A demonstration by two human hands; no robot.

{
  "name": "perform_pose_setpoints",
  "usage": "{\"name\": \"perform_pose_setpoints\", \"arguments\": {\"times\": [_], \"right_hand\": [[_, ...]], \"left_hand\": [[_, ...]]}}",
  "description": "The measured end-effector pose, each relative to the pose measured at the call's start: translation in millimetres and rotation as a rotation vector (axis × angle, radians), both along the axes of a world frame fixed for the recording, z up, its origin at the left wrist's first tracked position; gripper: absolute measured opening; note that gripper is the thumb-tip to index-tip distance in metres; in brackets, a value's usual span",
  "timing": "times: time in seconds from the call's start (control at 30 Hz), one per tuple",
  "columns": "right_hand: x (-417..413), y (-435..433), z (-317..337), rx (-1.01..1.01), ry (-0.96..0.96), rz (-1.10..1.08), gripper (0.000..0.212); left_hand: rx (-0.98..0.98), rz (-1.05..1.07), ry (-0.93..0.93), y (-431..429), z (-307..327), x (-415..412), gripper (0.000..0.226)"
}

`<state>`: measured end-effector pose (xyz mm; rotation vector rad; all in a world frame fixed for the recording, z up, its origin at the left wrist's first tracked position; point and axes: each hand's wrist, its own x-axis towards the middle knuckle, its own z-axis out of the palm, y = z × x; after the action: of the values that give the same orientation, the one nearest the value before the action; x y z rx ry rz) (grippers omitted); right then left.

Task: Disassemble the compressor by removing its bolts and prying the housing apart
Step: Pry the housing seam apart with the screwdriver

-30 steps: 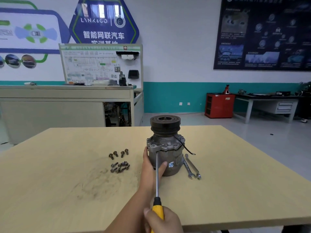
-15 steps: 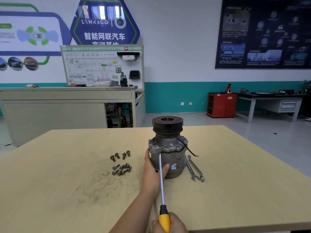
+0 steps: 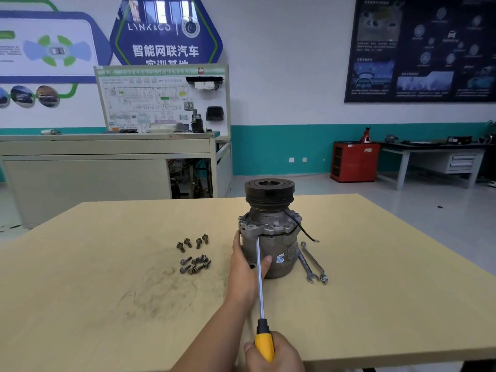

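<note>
The compressor (image 3: 269, 237) stands upright near the middle of the table (image 3: 107, 304), pulley end up, straight ahead of you. Your left hand (image 3: 245, 269) is the nearer of the 2 to it. It wraps the lower body from the left side, with the thumb lying across the front and the fingers curled out of sight behind.

Your right hand (image 3: 273, 353) sits close to your body at the table's near edge, its fingers closed around the yellow handle of the screwdriver (image 3: 259, 277). The shaft runs almost straight away from you, crossing over your left thumb. Its tip meets the compressor at the dark seam just under the lugged upper flange. Whether the blade is actually inside that seam is too small to tell.

I judge the coming pry turns on that line. With the handle low and near you and the tip high and far, levering should lift the flange off the body.

Loose bolts (image 3: 194, 257) lie on the table left of your left hand, 4 in a row behind a small cluster. 2 wrenches (image 3: 312, 264) lie just right of the compressor.
</note>
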<state>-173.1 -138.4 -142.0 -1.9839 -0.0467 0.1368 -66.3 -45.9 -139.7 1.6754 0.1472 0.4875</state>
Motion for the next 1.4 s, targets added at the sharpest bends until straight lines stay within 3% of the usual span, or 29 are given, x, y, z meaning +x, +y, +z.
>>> {"name": "perform_pose_setpoints", "arguments": {"times": [0.1, 0.3, 0.6, 0.77, 0.93, 1.03, 1.23, 1.4], "right_hand": [[-1.5, -0.4, 3.1, -0.003, 0.120, -0.060, 0.027], [-8.5, -5.3, 14.6, 0.063, 0.153, -0.037, 0.020], [-19.8, -13.5, 22.2, 0.339, 0.194, 0.030, 0.021], [-27.8, -27.8, 46.4, 0.576, 0.351, 0.166, 0.030], [-26.6, -52.7, 67.7, 0.739, 0.524, 0.208, 0.025], [-28.5, -67.8, 67.3, 0.735, 0.502, 0.204, 0.025], [-14.9, -105.4, 72.5, 0.654, 0.229, 0.083, 0.020], [32.5, -121.2, 80.1, 0.638, 0.215, -0.033, 0.021]], "left_hand": [[0.013, 0.003, 0.003, -0.1, 0.0, -0.5, 0.092], [0.056, 0.027, 0.017, -0.9, 0.8, 0.8, 0.090], [0.059, 0.030, -0.003, -2.3, 2.4, -3.1, 0.085], [0.049, 0.029, -0.039, -3.1, 3.9, -3.3, 0.081], [0.067, 0.043, -0.036, -3.6, 2.0, -2.7, 0.082], [0.066, 0.065, -0.037, -4.3, 0.9, -0.7, 0.078], [0.083, 0.140, -0.085, -5.1, 4.3, 7.5, 0.067], [0.070, 0.147, -0.134, -3.2, 13.9, 20.5, 0.056]]}}
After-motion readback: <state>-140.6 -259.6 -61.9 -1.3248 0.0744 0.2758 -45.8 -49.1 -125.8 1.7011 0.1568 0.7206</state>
